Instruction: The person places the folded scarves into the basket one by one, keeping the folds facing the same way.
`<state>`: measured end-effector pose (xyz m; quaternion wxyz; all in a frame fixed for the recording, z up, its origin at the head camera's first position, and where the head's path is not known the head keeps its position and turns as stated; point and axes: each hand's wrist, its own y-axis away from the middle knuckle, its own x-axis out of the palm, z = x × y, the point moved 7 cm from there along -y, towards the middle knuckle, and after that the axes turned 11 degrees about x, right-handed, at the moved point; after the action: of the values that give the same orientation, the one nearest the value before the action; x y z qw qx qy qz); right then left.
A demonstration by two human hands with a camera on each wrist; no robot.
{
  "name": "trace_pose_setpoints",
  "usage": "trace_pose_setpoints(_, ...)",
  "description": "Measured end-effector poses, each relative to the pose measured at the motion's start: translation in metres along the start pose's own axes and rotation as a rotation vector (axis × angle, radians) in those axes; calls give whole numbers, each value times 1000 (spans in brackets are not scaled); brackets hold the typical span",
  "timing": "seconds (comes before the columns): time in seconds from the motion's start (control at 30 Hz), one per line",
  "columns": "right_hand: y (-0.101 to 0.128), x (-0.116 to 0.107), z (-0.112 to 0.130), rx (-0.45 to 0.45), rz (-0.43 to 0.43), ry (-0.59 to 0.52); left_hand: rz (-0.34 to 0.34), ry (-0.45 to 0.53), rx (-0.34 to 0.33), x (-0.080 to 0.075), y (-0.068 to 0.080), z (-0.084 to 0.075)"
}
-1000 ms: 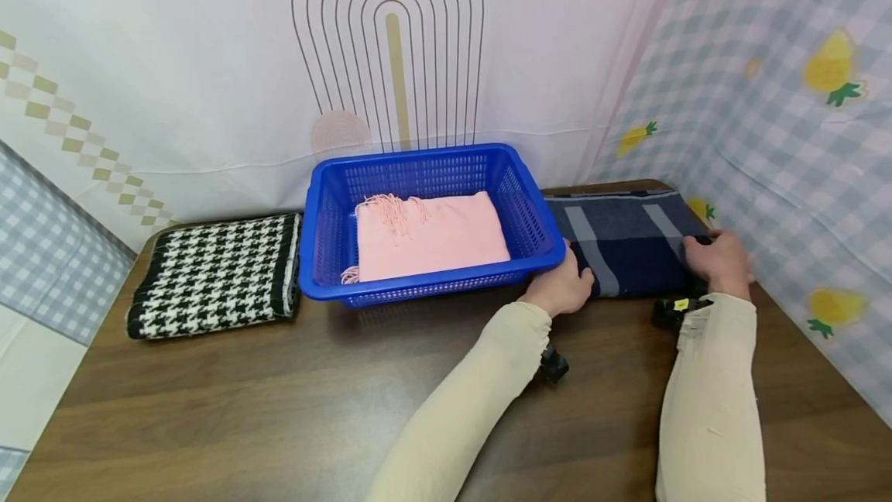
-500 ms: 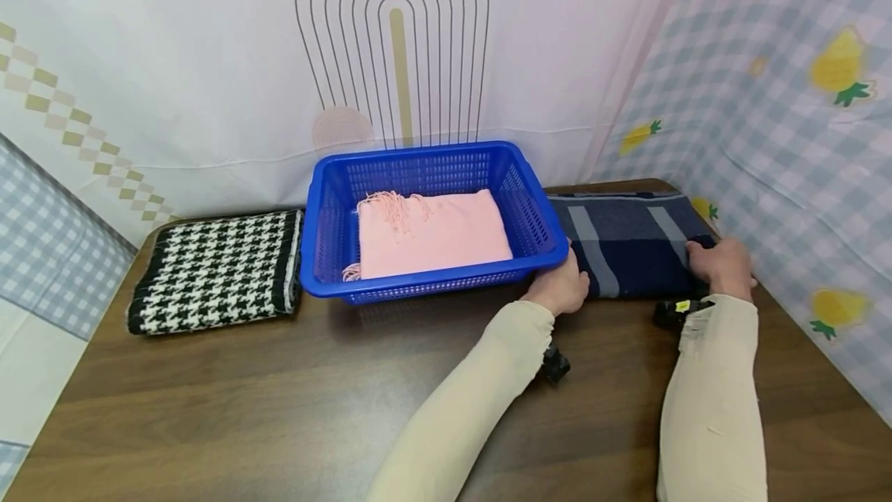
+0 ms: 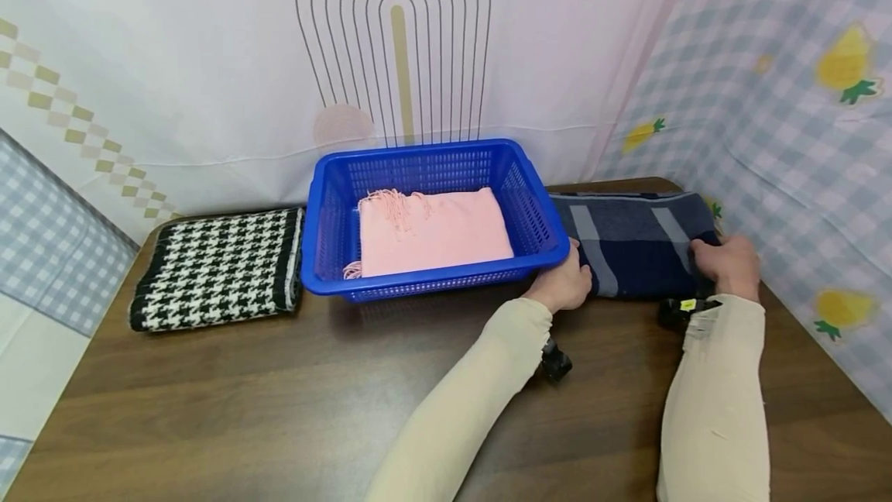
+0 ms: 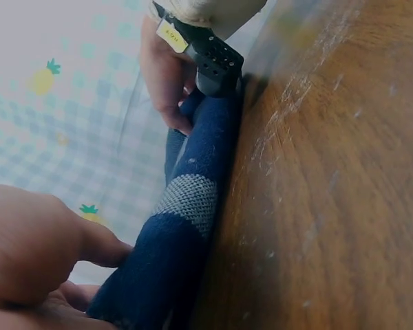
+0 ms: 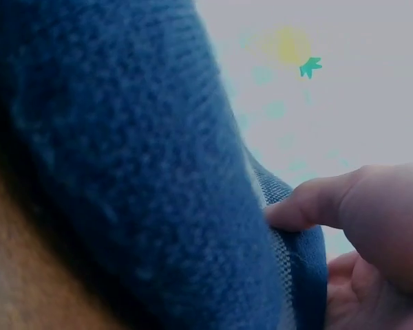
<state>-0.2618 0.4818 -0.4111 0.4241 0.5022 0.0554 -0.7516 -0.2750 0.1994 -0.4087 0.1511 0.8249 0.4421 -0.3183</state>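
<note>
Navy scarf [image 3: 637, 242] with pale grey stripes lies folded flat on the brown table [image 3: 279, 401], at the far right corner, just beside the blue basket [image 3: 432, 215] and close against the checked curtain [image 3: 780, 122] with its yellow pineapples; both hands hold it by the near edge, one at each end. Left hand [image 3: 560, 285] sits at the scarf's left near corner, right next to the basket's corner, thumb on top of the cloth and fingers curled under the fold; the left wrist view shows that thumb [image 4: 100, 246] pressed into the thick folded edge of the scarf [image 4: 186, 227], so the hand pinches the cloth. Right hand [image 3: 725, 263] grips the right near corner, fingers bent over the top of the fold; the right wrist view shows a fingertip [image 5: 310, 206] pushed against the scarf's rounded edge [image 5: 144, 179] with the rest of the hand curled beneath it. Both forearms wear cream sleeves [image 3: 711, 401] and carry small black cameras at the wrists. Inside the basket lies a folded pink scarf [image 3: 432, 231], fringe toward the back left; to the basket's left, just beside it, lies a folded black and white houndstooth scarf [image 3: 216, 268].
</note>
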Motion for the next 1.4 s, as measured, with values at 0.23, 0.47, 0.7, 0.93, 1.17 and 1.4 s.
trace_pose_setpoints(0.23, -1, -1, 1, -21, -19, -79, -11, 32, 16, 0, -2, -1)
trace_pose_setpoints(0.47, 5, -4, 2, -5, -43, -189, -44, 21, 55, -1, -3, -4)
trace_pose_setpoints(0.7, 9, -5, 3, -2, -69, -243, -74, 61, 70, -1, -3, -7)
trace_pose_setpoints(0.93, 12, -10, 4, -2, -51, -296, -78, 113, 60, 2, -2, -11)
trace_pose_setpoints(1.17, 15, -15, 8, -1, -83, -325, -97, 18, 86, 2, -2, -18)
trace_pose_setpoints(1.4, 18, -22, 10, 7, -103, -324, -114, 63, 127, 1, 0, -26)
